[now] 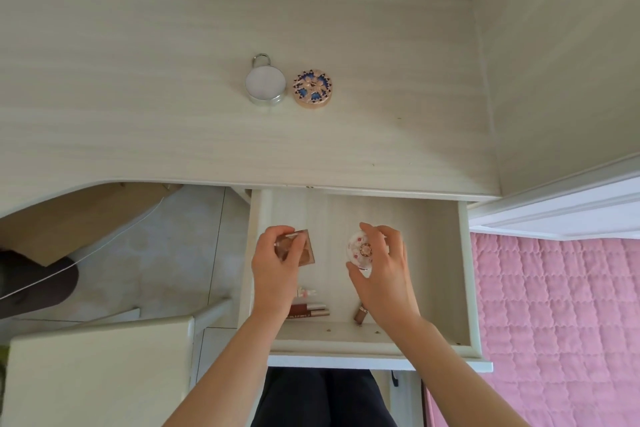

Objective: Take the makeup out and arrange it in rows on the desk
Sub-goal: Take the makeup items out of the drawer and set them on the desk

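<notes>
Pinches a brown palette [304, 251] by its edges in the left hand [277, 263], at the far left of the open drawer [446, 270]. Cups a floral compact [360, 250] in the right hand [384, 267], thumb below, fingers curled over the rim, at drawer centre. Cannot tell whether either is lifted clear of the drawer floor.

Risks, as judgement only:
- Could drop either piece on the lift, owing to fingertip-only grips on smooth, hard cases.
- Could clip the overhanging desk [173, 114] edge on the way up and out.
- Could nudge the row begun at mid-desk, white case [265, 85] and patterned compact [312, 89] side by side, by setting down too close.
- Could overlook the tubes [310, 310] at the drawer's near left and one small tube [360, 315] right of them, both partly hidden by the wrists.

Pale wood-grain desk, flat and matte. Matching panel on the right, patterned wallpaper at the far side. Tiled floor at left, pale stool [97, 374] near left, pink quilt [554, 322] right.
</notes>
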